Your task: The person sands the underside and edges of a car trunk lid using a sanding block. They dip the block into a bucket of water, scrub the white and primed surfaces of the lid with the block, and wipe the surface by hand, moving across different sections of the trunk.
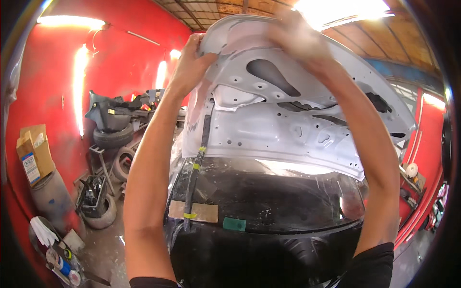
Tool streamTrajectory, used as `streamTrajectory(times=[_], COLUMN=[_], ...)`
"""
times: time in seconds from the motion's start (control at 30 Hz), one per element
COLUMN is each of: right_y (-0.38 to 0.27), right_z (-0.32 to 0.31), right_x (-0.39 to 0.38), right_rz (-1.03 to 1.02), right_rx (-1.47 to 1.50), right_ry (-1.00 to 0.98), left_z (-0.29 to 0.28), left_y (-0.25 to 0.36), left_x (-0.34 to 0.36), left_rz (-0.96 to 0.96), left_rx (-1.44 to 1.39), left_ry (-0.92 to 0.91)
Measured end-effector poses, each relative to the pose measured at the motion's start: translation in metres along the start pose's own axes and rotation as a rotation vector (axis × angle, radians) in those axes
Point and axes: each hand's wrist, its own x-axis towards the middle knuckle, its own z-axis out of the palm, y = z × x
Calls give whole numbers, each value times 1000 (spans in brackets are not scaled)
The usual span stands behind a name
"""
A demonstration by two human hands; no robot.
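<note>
A raised grey car panel (259, 127), a hood or trunk lid seen from its inner side, has cut-outs and small holes, with pinkish patches near its upper left edge. There my left hand (194, 65) grips the rim, fingers behind it and thumb on the near face. My right hand (302, 41) is smeared by motion against the panel's upper part; its fingers, and anything in them, cannot be made out. Below, a dark prop stick (196, 173) banded with yellow-green tape slants between the panel and the car glass (288, 192). Its lower end crosses a tan block (201, 211).
Beside the block lies a small green piece (234, 224). Along the red wall on the left are tyres (113, 137), dark plastic parts (113, 113), a crate (93, 192) and a cardboard box (36, 153) on a grey drum (55, 201). Shelving with small items (412, 170) stands right.
</note>
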Motion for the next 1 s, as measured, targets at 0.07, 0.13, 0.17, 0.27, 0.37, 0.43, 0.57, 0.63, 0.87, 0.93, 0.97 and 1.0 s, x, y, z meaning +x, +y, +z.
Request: streamTrajectory(times=[0.07, 0.13, 0.17, 0.27, 0.37, 0.43, 0.57, 0.63, 0.87, 0.93, 0.97, 1.0], right_y=[11, 33, 38, -3, -49, 7, 31, 10, -81, -107, -119, -129], right_z=[-27, -13, 5, 56, 31, 14, -39, -64, -69, -74, -80, -84], right_x=[-28, -29, -22, 36, 67, 12, -67, -90, -205, -232, -243, -256], right_rz=[558, 322, 212, -488, -289, -475, 71, 77, -78, -43, -30, -27], right_rx=[409, 84, 31, -336, -447, -256, -451, -529, -236, -142, -116, -108], right_ry=[-208, -76, -24, 65, -349, 27, 84, 81, -161, -258, -271, -259], left_z=[13, 18, 14, 8, -9, 3, 9, 8, 81, 99, 110, 115], left_y=[12, 18, 12, -5, 0, 10, 10, 8, 38, 51, 56, 60], left_x=[-2, 1, 2, 6, 1, 3, 11, 12, -18, -25, -24, -24], left_rz=[-56, -85, -51, -41, -60, -43, -92, -106, 264, 287, 324, 361], left_rx=[41, 72, 104, 55, 6, -19, 123, 155, 543, 594, 664, 744], left_ry=[3, -5, 15, -9, -24, -26, 5, -2, 370, 403, 410, 416])
